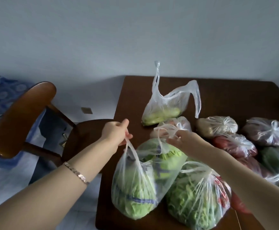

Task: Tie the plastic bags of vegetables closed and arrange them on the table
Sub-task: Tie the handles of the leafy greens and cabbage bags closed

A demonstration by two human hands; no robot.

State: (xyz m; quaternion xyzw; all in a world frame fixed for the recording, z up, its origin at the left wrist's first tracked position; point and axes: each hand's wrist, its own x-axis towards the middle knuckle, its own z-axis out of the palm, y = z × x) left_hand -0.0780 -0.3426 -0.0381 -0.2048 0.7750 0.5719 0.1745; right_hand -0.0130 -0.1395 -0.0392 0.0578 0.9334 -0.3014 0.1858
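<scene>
Fingers (129,136) pinch the bag (135,185) on a seemingly wooden table (132,97) by a wall (135,30).

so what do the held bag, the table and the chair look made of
Bag: thin translucent plastic film, slightly glossy; it creases and the greens show through. Table: dark brown wood or veneer, smooth, satin sheen. Chair: probably varnished wood; its curved back catches a highlight.

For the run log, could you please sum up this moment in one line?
left hand: grips one handle of cabbage bag | right hand: pinches other handle | bag: untied, on table
</scene>
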